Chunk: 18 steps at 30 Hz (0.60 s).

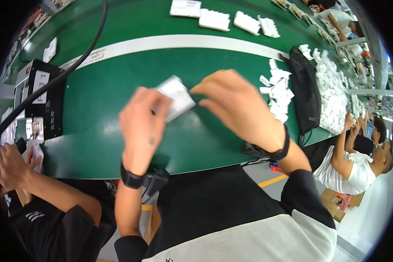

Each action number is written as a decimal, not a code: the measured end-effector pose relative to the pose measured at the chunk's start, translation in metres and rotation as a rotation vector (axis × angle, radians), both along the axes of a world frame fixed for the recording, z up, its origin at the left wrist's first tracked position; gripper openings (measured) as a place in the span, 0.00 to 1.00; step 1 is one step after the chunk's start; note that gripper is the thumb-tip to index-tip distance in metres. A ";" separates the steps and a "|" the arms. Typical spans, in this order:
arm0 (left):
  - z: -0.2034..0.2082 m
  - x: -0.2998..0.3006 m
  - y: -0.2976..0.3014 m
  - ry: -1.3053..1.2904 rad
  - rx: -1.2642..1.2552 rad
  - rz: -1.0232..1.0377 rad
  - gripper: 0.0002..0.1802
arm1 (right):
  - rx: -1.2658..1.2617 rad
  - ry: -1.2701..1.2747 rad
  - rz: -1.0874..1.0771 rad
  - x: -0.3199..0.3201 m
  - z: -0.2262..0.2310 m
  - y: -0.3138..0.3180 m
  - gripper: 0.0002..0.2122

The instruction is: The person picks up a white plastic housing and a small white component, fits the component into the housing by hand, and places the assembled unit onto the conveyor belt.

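Note:
My left hand (pixel 143 112) grips a flat white rectangular plastic piece (pixel 177 99) with small dark printing on its face. The piece is tilted above the green tabletop, and the thumb and fingers close on its left side. Just right of it, my right hand (pixel 233 96) is raised with thumb and forefinger apart. Nothing shows between those fingers, though motion blurs this hand a little. Both wrists wear black straps with small dark devices.
Small white pieces (pixel 278 91) lie in a pile at right, beside a black bag (pixel 305 89) and a heap of white parts (pixel 331 96). Several white housings (pixel 215 20) sit at the far side. A black machine (pixel 41 98) stands left, near a co-worker's hands (pixel 14 168).

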<state>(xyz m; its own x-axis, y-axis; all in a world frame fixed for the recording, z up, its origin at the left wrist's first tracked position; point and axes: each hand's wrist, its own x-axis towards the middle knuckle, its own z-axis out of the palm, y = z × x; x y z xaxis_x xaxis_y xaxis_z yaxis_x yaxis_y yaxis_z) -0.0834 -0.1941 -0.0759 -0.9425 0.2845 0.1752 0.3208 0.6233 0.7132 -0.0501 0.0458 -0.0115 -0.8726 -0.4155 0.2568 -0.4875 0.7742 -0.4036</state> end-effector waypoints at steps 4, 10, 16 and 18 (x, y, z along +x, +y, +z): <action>-0.010 -0.049 -0.006 -0.103 0.288 0.125 0.29 | 0.001 -0.124 -0.451 0.031 0.034 0.065 0.14; 0.004 -0.034 -0.016 0.014 0.212 0.136 0.30 | 0.297 -0.018 -0.510 0.051 -0.016 0.121 0.09; -0.012 0.014 -0.062 0.154 -0.027 0.123 0.21 | 0.247 -0.009 -0.395 0.041 -0.021 0.106 0.11; -0.013 0.031 -0.063 0.108 -0.013 0.192 0.18 | 0.255 -0.016 -0.370 0.042 -0.020 0.094 0.09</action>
<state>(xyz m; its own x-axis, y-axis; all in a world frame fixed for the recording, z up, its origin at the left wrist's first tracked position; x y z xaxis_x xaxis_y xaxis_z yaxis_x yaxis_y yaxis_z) -0.0523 -0.2572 -0.0892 -0.9556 0.1046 0.2755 0.2695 0.6888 0.6730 -0.0080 0.1399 -0.0314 -0.9774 -0.1229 0.1718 -0.1541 0.9711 -0.1820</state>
